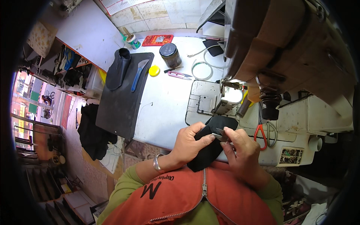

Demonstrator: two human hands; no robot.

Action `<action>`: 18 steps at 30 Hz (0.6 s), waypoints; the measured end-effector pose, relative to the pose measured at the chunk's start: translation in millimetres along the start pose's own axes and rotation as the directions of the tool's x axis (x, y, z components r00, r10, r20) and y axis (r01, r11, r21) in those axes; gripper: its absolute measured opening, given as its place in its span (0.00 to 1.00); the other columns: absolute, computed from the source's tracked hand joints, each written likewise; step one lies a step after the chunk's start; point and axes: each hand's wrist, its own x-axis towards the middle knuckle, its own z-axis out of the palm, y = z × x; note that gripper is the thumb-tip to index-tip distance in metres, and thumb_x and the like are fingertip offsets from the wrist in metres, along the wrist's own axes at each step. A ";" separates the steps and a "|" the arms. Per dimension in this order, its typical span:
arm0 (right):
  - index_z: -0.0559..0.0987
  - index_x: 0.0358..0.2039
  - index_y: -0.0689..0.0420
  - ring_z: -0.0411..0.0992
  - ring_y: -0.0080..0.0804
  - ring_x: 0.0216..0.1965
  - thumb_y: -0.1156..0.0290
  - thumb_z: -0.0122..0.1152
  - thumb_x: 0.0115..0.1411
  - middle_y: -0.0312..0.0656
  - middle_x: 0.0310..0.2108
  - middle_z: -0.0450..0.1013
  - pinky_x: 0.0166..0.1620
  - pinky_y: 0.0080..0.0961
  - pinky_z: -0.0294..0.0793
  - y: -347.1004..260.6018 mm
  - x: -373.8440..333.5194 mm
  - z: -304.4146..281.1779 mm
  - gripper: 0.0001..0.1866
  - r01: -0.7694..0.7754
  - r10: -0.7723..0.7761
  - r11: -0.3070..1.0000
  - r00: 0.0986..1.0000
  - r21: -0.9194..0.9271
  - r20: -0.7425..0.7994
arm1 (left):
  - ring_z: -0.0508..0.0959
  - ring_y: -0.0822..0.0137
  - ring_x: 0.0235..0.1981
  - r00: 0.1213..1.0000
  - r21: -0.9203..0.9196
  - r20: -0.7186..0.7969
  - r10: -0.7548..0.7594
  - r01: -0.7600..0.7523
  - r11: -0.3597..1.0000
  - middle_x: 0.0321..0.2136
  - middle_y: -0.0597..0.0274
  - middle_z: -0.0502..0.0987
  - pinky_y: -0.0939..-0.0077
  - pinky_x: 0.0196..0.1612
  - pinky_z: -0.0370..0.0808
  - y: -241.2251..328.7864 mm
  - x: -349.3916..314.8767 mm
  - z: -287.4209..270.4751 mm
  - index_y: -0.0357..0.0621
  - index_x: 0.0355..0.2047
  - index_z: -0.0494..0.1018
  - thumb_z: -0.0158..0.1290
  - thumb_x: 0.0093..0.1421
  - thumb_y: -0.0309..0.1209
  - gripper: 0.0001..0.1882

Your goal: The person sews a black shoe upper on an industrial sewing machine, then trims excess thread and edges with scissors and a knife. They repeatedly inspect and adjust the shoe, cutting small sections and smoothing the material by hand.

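In front of my chest, at the table's near edge, I hold a black shoe upper (pixel 205 154). My left hand (pixel 186 145) is closed on its left side, with the thumb lying on top. My right hand (pixel 242 148) pinches a small pointed metal tool (pixel 218 132) over the upper, close to my left thumb. Its handle is hidden by my fingers, so its exact kind does not show. The sewing machine's lit needle area (pixel 230 95) is just beyond the upper.
Red-handled scissors (pixel 259 137) lie right of my hands. On the black mat (pixel 122 107) are a black leather upper (pixel 119 71) and a blue-handled knife (pixel 138 78). A dark jar (pixel 170 56), yellow lid (pixel 154 70) and pink snips (pixel 179 75) sit farther back. The machine head (pixel 296 48) overhangs the right.
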 end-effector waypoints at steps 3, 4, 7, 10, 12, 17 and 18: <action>0.75 0.47 0.61 0.72 0.39 0.25 0.77 0.64 0.48 0.43 0.30 0.71 0.26 0.31 0.69 -6.0 1.4 -1.5 0.22 0.009 -0.006 0.996 0.999 -0.090 0.032 | 0.71 0.83 0.26 1.000 0.047 -0.011 0.001 0.000 0.999 0.23 0.69 0.76 0.82 0.27 0.71 1.7 0.3 1.2 0.39 0.31 0.74 0.59 0.58 0.30 0.08; 0.75 0.47 0.61 0.72 0.39 0.25 0.77 0.64 0.49 0.43 0.30 0.71 0.26 0.31 0.69 -6.6 1.7 -1.8 0.22 0.016 -0.012 0.994 0.999 -0.109 0.031 | 0.71 0.82 0.25 1.000 0.074 -0.016 0.010 -0.009 0.997 0.22 0.68 0.76 0.82 0.28 0.71 3.8 -0.2 1.5 0.39 0.31 0.73 0.59 0.58 0.30 0.08; 0.75 0.47 0.61 0.71 0.39 0.25 0.76 0.65 0.49 0.43 0.30 0.71 0.26 0.32 0.69 -7.7 2.7 -1.7 0.22 0.032 -0.028 0.988 0.999 -0.152 0.029 | 0.72 0.81 0.25 0.999 0.130 -0.026 0.029 -0.026 0.991 0.22 0.67 0.77 0.81 0.28 0.71 8.4 -1.9 2.6 0.39 0.32 0.73 0.60 0.57 0.30 0.08; 0.75 0.46 0.61 0.71 0.39 0.25 0.76 0.65 0.49 0.43 0.30 0.70 0.26 0.32 0.69 -8.8 4.3 0.1 0.22 0.032 -0.028 0.985 0.999 -0.171 0.030 | 0.72 0.81 0.25 0.999 0.131 -0.029 0.034 -0.030 0.991 0.22 0.66 0.77 0.80 0.28 0.72 8.8 -2.4 3.6 0.39 0.32 0.73 0.60 0.57 0.29 0.08; 0.75 0.46 0.61 0.71 0.39 0.25 0.76 0.65 0.49 0.43 0.30 0.70 0.26 0.32 0.69 -9.4 4.2 0.7 0.22 0.028 -0.023 0.984 0.999 -0.177 0.033 | 0.72 0.81 0.25 0.999 0.130 -0.032 0.035 -0.030 0.991 0.22 0.66 0.77 0.81 0.28 0.72 8.7 -2.9 4.0 0.39 0.32 0.73 0.60 0.57 0.29 0.08; 0.74 0.46 0.62 0.72 0.39 0.26 0.78 0.64 0.50 0.45 0.30 0.70 0.27 0.30 0.70 -9.0 3.8 5.1 0.21 0.005 -0.003 0.994 1.000 -0.107 0.014 | 0.72 0.81 0.26 0.999 0.102 -0.008 0.040 -0.039 0.994 0.23 0.67 0.77 0.81 0.28 0.72 7.0 -2.8 2.9 0.39 0.32 0.74 0.59 0.57 0.28 0.07; 0.74 0.46 0.63 0.72 0.38 0.26 0.78 0.64 0.51 0.45 0.30 0.70 0.28 0.29 0.71 -7.8 3.4 7.0 0.20 0.003 -0.002 0.996 1.000 -0.085 0.012 | 0.72 0.81 0.26 0.999 0.102 0.002 0.044 -0.044 0.994 0.23 0.68 0.77 0.81 0.29 0.72 4.8 -2.9 1.7 0.39 0.32 0.74 0.59 0.57 0.28 0.07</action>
